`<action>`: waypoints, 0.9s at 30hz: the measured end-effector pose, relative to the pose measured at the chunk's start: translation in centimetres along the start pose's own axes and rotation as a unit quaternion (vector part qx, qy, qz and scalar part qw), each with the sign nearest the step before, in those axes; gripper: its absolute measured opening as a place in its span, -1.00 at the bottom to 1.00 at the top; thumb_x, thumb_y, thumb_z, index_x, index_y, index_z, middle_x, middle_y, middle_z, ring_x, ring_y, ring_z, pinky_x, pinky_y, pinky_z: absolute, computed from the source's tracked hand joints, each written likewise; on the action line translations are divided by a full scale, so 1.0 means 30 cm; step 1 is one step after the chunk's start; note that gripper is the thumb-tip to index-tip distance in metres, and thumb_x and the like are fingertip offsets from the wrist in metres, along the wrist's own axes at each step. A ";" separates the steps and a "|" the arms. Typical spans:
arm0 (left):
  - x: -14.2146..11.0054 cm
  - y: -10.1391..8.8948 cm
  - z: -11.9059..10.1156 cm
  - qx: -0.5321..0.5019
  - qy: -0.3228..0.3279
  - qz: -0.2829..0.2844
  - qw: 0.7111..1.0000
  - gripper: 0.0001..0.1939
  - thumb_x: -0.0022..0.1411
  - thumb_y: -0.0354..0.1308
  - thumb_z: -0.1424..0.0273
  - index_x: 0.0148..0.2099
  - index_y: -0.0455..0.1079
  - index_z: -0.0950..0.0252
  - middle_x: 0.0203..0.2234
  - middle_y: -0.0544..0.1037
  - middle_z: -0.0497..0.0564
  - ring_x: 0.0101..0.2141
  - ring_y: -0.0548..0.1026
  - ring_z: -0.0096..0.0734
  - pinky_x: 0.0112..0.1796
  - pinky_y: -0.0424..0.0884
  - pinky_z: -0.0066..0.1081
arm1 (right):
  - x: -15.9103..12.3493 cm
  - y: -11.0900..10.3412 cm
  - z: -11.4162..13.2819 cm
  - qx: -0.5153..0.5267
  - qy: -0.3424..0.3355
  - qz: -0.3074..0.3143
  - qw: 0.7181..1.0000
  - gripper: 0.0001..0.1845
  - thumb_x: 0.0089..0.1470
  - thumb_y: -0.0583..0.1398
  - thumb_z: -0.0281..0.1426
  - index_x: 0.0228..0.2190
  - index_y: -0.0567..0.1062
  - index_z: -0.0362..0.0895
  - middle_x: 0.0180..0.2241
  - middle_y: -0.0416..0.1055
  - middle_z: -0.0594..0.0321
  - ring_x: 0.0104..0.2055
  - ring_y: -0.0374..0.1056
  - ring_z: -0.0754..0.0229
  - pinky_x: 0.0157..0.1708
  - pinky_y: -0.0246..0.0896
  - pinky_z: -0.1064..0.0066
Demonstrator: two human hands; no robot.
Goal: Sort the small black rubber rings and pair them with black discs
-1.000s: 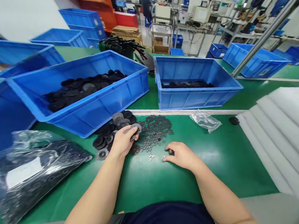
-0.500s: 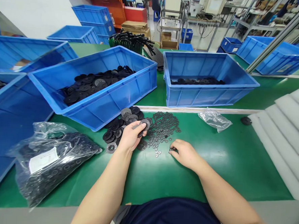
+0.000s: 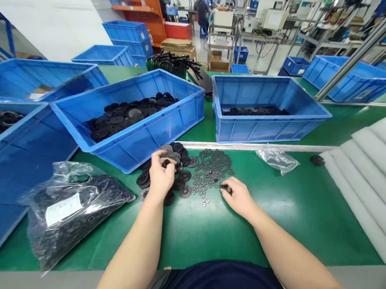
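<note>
My left hand [image 3: 161, 175] rests on a pile of black plastic discs [image 3: 177, 169] on the green table, its fingers curled round a disc at the top of the pile. My right hand [image 3: 238, 195] lies to the right, fingertips pinched on a small black ring at the edge of a spread of small black washers [image 3: 213, 167]. Both forearms reach out from the bottom of the view.
A blue bin of black discs [image 3: 137, 136] stands tilted behind the pile, and a second blue bin [image 3: 266, 123] is to its right. A clear bag of black parts [image 3: 74, 207] lies at left, an empty bag [image 3: 277, 158] at right. White foam sheets [image 3: 371, 164] stack far right.
My left hand has drawn back from the washers to the left over the disc pile, and the grey disc it held up is no longer raised. My right hand has moved slightly towards the washers.
</note>
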State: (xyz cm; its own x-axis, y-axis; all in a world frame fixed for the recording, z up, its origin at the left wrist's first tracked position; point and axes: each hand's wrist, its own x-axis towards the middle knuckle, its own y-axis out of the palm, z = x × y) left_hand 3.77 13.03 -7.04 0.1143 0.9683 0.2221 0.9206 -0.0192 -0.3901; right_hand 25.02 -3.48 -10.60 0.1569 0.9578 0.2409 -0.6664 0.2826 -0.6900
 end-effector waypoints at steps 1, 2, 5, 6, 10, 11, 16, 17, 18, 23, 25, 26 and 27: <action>-0.011 0.000 -0.009 0.087 0.035 0.037 0.995 -0.72 0.10 0.01 0.44 -0.09 0.29 0.24 -0.34 0.56 0.03 -0.39 0.52 -0.33 -0.30 0.39 -0.36 | 0.010 -0.003 0.004 0.003 -0.002 -0.006 1.000 -0.87 0.06 0.18 -0.50 -0.29 0.47 -0.14 -0.37 0.35 0.23 -0.42 0.27 0.27 -0.35 0.20 0.42; -0.020 0.001 -0.017 0.170 0.063 0.079 0.980 -0.75 0.14 0.01 0.40 -0.11 0.35 0.25 -0.32 0.55 0.07 -0.32 0.53 -0.25 -0.23 0.39 -0.31 | 0.020 -0.008 0.011 0.004 -0.005 -0.010 1.000 -0.88 0.06 0.19 -0.51 -0.30 0.48 -0.14 -0.37 0.35 0.23 -0.41 0.27 0.26 -0.35 0.21 0.42; -0.036 0.006 -0.019 0.349 0.079 0.189 0.915 -0.70 0.17 0.05 0.25 -0.13 0.43 0.30 -0.27 0.52 0.21 -0.23 0.51 -0.04 -0.18 0.36 -0.22 | 0.053 -0.021 0.048 0.006 -0.006 -0.020 1.000 -0.88 0.04 0.22 -0.51 -0.32 0.49 -0.13 -0.39 0.36 0.24 -0.39 0.28 0.25 -0.33 0.22 0.42; -0.035 0.008 -0.013 0.382 0.073 0.211 0.897 -0.66 0.15 0.08 0.23 -0.10 0.43 0.30 -0.27 0.52 0.22 -0.24 0.51 -0.02 -0.21 0.37 -0.21 | 0.062 -0.022 0.061 0.009 -0.004 -0.026 1.000 -0.89 0.04 0.23 -0.50 -0.32 0.50 -0.12 -0.39 0.36 0.24 -0.38 0.29 0.25 -0.33 0.23 0.42; -0.010 0.012 0.025 0.401 0.081 0.214 0.887 -0.67 0.10 0.12 0.22 -0.14 0.43 0.30 -0.32 0.49 0.19 -0.30 0.50 -0.03 -0.29 0.36 -0.25 | 0.067 0.011 0.095 0.027 0.014 -0.064 0.997 -0.88 0.02 0.25 -0.49 -0.32 0.51 -0.10 -0.38 0.38 0.26 -0.39 0.30 0.26 -0.32 0.25 0.42; -0.006 0.012 0.029 0.380 0.085 0.195 0.900 -0.69 0.10 0.12 0.21 -0.18 0.43 0.30 -0.33 0.49 0.18 -0.31 0.50 -0.06 -0.29 0.36 -0.26 | 0.061 0.024 0.098 0.032 0.014 -0.077 0.996 -0.87 0.02 0.25 -0.50 -0.31 0.51 -0.11 -0.38 0.38 0.25 -0.39 0.30 0.26 -0.32 0.26 0.42; -0.055 0.034 -0.031 0.121 0.007 0.224 0.967 -0.57 0.12 0.08 0.01 -0.20 0.41 0.27 -0.55 0.46 -0.02 -0.56 0.39 -0.32 -0.44 0.32 -0.36 | 0.032 0.062 0.108 0.071 -0.019 -0.131 0.989 -0.86 0.04 0.23 -0.49 -0.29 0.52 -0.13 -0.34 0.43 0.20 -0.38 0.33 0.25 -0.33 0.28 0.43; -0.077 0.047 -0.054 0.060 -0.016 0.264 0.962 -0.54 0.12 0.08 -0.02 -0.20 0.41 0.27 -0.60 0.43 -0.06 -0.59 0.36 -0.35 -0.48 0.30 -0.39 | 0.031 0.062 0.111 0.078 -0.028 -0.139 0.987 -0.87 0.05 0.23 -0.47 -0.29 0.53 -0.13 -0.33 0.44 0.19 -0.36 0.34 0.24 -0.32 0.29 0.42; -0.100 0.061 -0.076 0.006 -0.032 0.303 0.952 -0.53 0.12 0.08 -0.04 -0.22 0.41 0.29 -0.63 0.40 -0.07 -0.60 0.35 -0.37 -0.51 0.28 -0.41 | 0.031 0.060 0.115 0.084 -0.037 -0.146 0.985 -0.88 0.07 0.23 -0.46 -0.28 0.53 -0.13 -0.32 0.44 0.18 -0.34 0.35 0.23 -0.31 0.30 0.42; -0.167 0.116 -0.123 -0.121 -0.049 0.385 0.914 -0.56 0.17 0.07 -0.01 -0.43 0.37 0.30 -0.64 0.38 -0.06 -0.57 0.32 -0.43 -0.50 0.27 -0.45 | 0.040 0.054 0.129 0.077 -0.054 -0.163 0.982 -0.91 0.10 0.22 -0.40 -0.32 0.55 -0.11 -0.38 0.45 0.20 -0.31 0.38 0.22 -0.26 0.33 0.41; -0.166 0.122 -0.107 -0.112 -0.050 0.398 0.909 -0.56 0.16 0.09 0.00 -0.45 0.37 0.29 -0.63 0.39 -0.06 -0.56 0.33 -0.41 -0.48 0.27 -0.45 | 0.041 0.058 0.130 0.064 -0.058 -0.158 0.984 -0.91 0.09 0.23 -0.39 -0.33 0.56 -0.11 -0.37 0.46 0.21 -0.31 0.39 0.23 -0.24 0.33 0.43; -0.163 0.124 -0.096 -0.108 -0.049 0.406 0.906 -0.57 0.15 0.09 0.00 -0.45 0.37 0.29 -0.63 0.40 -0.05 -0.55 0.33 -0.40 -0.48 0.27 -0.44 | 0.042 0.060 0.130 0.057 -0.060 -0.155 0.984 -0.90 0.09 0.23 -0.39 -0.33 0.56 -0.11 -0.37 0.47 0.21 -0.31 0.39 0.24 -0.24 0.33 0.44; -0.160 0.125 -0.088 -0.107 -0.047 0.413 0.903 -0.57 0.15 0.10 0.00 -0.45 0.38 0.29 -0.63 0.41 -0.05 -0.55 0.33 -0.40 -0.47 0.28 -0.44 | 0.042 0.063 0.130 0.050 -0.061 -0.152 0.985 -0.90 0.09 0.24 -0.39 -0.33 0.56 -0.11 -0.37 0.47 0.21 -0.31 0.39 0.24 -0.23 0.32 0.44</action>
State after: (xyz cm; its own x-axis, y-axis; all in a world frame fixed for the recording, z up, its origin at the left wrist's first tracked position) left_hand 7.65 7.67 -7.21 0.7720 0.6185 -0.1464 0.5879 -0.7824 -0.2052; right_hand 21.13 -1.94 -8.93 0.2759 0.8146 0.5103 -0.6720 0.5430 -0.5035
